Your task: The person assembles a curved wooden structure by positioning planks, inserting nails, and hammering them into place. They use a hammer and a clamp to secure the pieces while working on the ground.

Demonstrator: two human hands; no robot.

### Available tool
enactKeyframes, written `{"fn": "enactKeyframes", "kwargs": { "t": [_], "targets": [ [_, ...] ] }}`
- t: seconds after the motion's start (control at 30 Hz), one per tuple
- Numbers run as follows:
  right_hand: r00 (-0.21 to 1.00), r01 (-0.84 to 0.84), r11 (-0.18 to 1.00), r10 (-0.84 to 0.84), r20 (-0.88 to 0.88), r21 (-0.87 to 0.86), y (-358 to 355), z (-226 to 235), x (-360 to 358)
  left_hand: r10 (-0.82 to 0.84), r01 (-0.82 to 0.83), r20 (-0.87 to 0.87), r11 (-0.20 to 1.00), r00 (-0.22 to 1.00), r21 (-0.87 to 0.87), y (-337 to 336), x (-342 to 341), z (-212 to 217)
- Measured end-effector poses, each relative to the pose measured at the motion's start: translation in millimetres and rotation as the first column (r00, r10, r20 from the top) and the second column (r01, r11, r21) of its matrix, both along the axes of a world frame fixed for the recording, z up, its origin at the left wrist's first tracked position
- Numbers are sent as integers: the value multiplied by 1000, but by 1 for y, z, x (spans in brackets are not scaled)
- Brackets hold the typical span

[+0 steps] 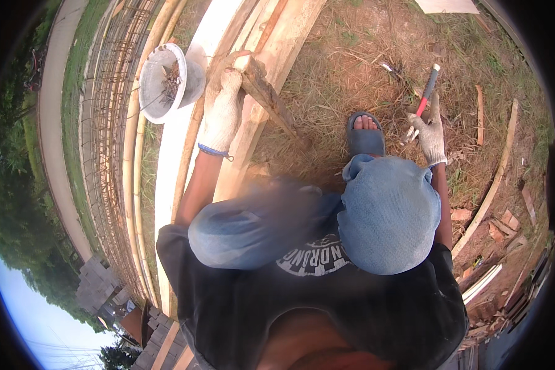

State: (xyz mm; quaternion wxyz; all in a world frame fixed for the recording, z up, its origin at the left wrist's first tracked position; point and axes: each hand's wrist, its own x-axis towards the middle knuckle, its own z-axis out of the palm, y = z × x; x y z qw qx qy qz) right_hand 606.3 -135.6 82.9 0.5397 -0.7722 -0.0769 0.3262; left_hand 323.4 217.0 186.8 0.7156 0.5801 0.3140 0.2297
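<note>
A short timber offcut (266, 92) was held at the stacked planks (240, 37).
The gloved left hand (223, 111) was closed around its upper end; the gloved right hand (430, 132) was closed on a red-handled hammer (423, 102) over the grass (351, 68).

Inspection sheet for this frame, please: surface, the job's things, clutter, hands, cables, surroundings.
Surface: long pale timber planks on dry grassy ground.
Job's things: short rough weathered wooden piece; red-handled hammer.
Clutter: grey plastic bucket of rusty nails; wood offcuts on bare dirt.
Hands: left hand, white glove, grips the wooden piece; right hand, gloved, holds the hammer.
Cables: nothing seen.
Surroundings: steel rebar cage, concrete path, trees.
</note>
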Motion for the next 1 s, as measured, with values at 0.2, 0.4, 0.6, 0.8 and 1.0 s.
{"fn": "enactKeyframes", "kwargs": {
  "t": [0.2,0.4,0.6,0.8,1.0],
  "targets": [
    [837,96,915,139,-529,393,50,-45,30,123,-124,-57,992,991,-21,-1,6,-6],
    [868,65,767,273,-416,638,42,-57,-19,113,-113,13,994,994,-13,15,-12,-16],
    [901,150,781,145,-410,606,39,-71,-26,22,23,164,964,986,-265,31,-16,-35],
    [784,359,784,42,-620,507,46,-35,-15,-174,164,-570,984,803,-69,3,-7,-59],
    [948,-286,938,307,-88,198,64,-33,-6,-265,289,-581,956,770,-52,34,24,-73]
  ]
}}
